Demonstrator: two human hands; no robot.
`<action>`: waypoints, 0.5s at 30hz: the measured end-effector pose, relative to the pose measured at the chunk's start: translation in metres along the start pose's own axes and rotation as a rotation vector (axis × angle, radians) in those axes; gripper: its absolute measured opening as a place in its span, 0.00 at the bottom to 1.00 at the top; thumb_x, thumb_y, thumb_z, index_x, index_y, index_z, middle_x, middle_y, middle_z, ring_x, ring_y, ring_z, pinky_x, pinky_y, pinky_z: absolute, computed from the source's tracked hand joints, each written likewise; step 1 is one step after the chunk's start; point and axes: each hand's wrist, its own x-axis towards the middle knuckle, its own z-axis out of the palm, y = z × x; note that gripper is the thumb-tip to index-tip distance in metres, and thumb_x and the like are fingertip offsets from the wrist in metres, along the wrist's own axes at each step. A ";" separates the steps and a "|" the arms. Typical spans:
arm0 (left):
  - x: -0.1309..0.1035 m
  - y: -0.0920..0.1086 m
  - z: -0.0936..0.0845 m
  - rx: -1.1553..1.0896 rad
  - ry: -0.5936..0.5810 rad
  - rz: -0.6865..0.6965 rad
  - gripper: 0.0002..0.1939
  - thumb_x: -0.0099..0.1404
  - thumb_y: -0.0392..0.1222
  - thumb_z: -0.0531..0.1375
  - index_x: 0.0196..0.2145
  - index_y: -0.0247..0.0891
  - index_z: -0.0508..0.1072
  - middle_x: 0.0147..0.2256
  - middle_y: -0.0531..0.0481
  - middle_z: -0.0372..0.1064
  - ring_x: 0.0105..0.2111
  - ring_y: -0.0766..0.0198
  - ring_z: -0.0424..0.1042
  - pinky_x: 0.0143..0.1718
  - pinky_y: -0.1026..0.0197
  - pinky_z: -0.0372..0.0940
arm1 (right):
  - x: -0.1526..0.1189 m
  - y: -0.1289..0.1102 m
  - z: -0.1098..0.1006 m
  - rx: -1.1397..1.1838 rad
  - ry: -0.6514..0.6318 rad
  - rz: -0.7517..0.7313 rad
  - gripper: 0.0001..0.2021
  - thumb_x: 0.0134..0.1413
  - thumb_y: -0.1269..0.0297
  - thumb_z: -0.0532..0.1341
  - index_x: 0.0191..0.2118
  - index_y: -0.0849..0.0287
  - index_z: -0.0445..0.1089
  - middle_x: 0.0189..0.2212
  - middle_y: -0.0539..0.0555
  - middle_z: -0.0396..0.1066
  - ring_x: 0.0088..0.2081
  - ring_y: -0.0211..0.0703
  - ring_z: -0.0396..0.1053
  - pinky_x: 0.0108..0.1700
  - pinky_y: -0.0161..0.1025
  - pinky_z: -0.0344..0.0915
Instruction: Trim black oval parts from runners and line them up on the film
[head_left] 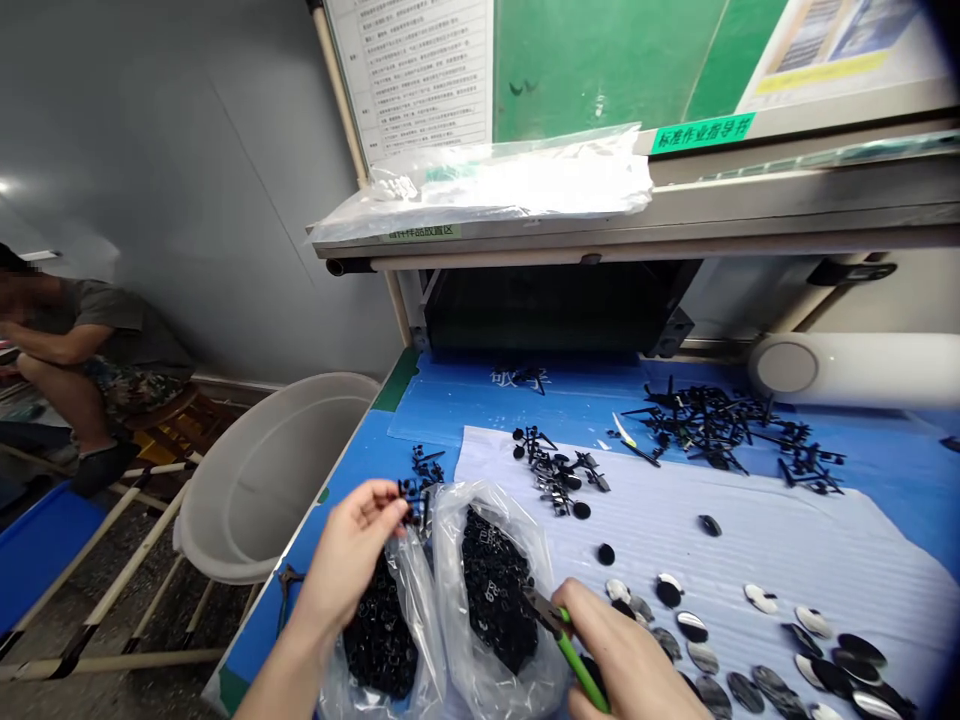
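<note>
Left hand: thumb and fingers pinching a small black plastic piece, thin bits poking out past the fingertips.
Where that piece is: right above the top of the left bag, with a little black clump on the worktop just behind it. They overlap from this angle, so can't tell if they touch.
Right hand: fingers wrapped around some green-handled cutters. Can't tell how hard they're squeezing.
Cutter nose: dark metal, pointing up and left over the right side of the right bag. Too small to tell if the tips are apart.
Bags: both clear plastic, side by side, loaded with tiny black bits. The left one is partly hidden by the wrist.
Spindly black stuff: loose heap mid-sheet, plus a way bigger tangle further back on the right.
Discs: a bunch of round ones, some black, some shiny, scattered near the right hand on a white sheet over the blue worktop.
Back of the bench: fat white roll on the right, plastic packet on the shelf above.
Off to the left: big whitish tub beside the worktop, and a person in a grey top on a wooden stool.
</note>
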 end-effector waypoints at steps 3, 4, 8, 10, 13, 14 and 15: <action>-0.046 0.023 0.020 -0.425 -0.135 -0.244 0.07 0.54 0.43 0.58 0.29 0.37 0.68 0.28 0.53 0.67 0.23 0.69 0.68 0.27 0.66 0.65 | 0.002 -0.010 0.004 0.036 -0.039 -0.013 0.17 0.30 0.77 0.49 0.33 0.56 0.55 0.31 0.52 0.62 0.34 0.45 0.61 0.34 0.38 0.58; -0.058 0.028 0.028 -0.525 -0.151 -0.307 0.08 0.53 0.43 0.60 0.28 0.35 0.69 0.27 0.52 0.67 0.23 0.69 0.67 0.26 0.66 0.64 | 0.003 -0.013 0.005 0.048 -0.047 -0.014 0.18 0.30 0.77 0.49 0.34 0.56 0.54 0.32 0.53 0.61 0.35 0.45 0.60 0.35 0.39 0.58; -0.082 0.035 0.048 -0.670 -0.184 -0.384 0.09 0.50 0.42 0.63 0.26 0.33 0.70 0.23 0.50 0.68 0.20 0.70 0.66 0.23 0.68 0.63 | 0.002 -0.015 0.004 0.085 -0.066 -0.031 0.17 0.30 0.78 0.49 0.33 0.57 0.55 0.32 0.52 0.58 0.35 0.44 0.59 0.35 0.39 0.58; -0.085 0.036 0.051 -0.708 -0.187 -0.386 0.09 0.49 0.42 0.63 0.26 0.33 0.70 0.21 0.51 0.67 0.19 0.71 0.65 0.22 0.69 0.62 | -0.001 -0.011 0.002 0.092 -0.068 -0.037 0.17 0.30 0.78 0.49 0.33 0.56 0.55 0.31 0.51 0.57 0.34 0.44 0.58 0.34 0.39 0.58; -0.087 0.038 0.052 -0.767 -0.133 -0.422 0.09 0.49 0.43 0.63 0.26 0.35 0.69 0.21 0.53 0.66 0.19 0.70 0.64 0.22 0.68 0.61 | -0.008 -0.007 0.000 0.183 -0.031 -0.022 0.16 0.31 0.78 0.50 0.32 0.56 0.54 0.29 0.50 0.57 0.32 0.43 0.58 0.35 0.38 0.58; -0.087 0.038 0.054 -0.785 -0.100 -0.437 0.09 0.48 0.42 0.63 0.26 0.36 0.69 0.21 0.52 0.66 0.20 0.69 0.65 0.23 0.67 0.62 | -0.010 -0.006 0.000 0.251 0.000 -0.005 0.14 0.34 0.78 0.50 0.32 0.56 0.54 0.29 0.50 0.57 0.32 0.42 0.58 0.34 0.38 0.59; -0.088 0.038 0.056 -0.807 -0.071 -0.450 0.10 0.48 0.42 0.64 0.26 0.36 0.68 0.22 0.52 0.67 0.21 0.68 0.66 0.24 0.66 0.63 | -0.011 -0.007 0.000 0.339 0.034 0.011 0.12 0.38 0.77 0.50 0.32 0.56 0.53 0.29 0.50 0.57 0.31 0.41 0.58 0.34 0.37 0.59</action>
